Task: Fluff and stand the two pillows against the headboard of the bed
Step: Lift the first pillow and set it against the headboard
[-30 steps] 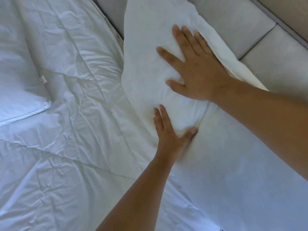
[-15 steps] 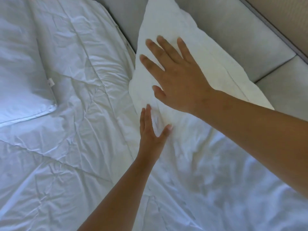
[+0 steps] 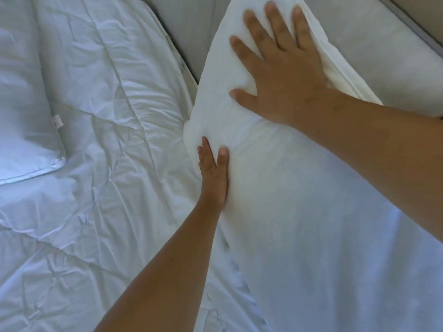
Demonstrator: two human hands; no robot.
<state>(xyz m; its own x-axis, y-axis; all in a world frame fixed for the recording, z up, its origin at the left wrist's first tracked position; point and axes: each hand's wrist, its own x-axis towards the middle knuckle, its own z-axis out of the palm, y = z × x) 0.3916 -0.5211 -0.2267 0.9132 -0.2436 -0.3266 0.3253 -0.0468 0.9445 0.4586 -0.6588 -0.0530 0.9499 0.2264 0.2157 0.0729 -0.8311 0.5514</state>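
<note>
A white pillow [image 3: 275, 200] leans against the grey padded headboard [image 3: 374, 46] on the right side of the bed. My right hand [image 3: 280, 75] lies flat on its upper part, fingers spread, pressing a dent into it. My left hand [image 3: 213, 171] presses edge-on against the pillow's lower left side, fingers straight and together. Neither hand grips anything. A second white pillow [image 3: 21, 111] lies flat at the far left on the bed, apart from both hands.
A wrinkled white quilted duvet [image 3: 100, 164] covers the bed between the two pillows. The headboard's grey edge trim [image 3: 412, 22] runs along the top right corner.
My right hand has come down flat onto the pillow's upper part, higher than a second ago. My left hand has slid to the pillow's left edge and turned edge-on. The view is now closer.
</note>
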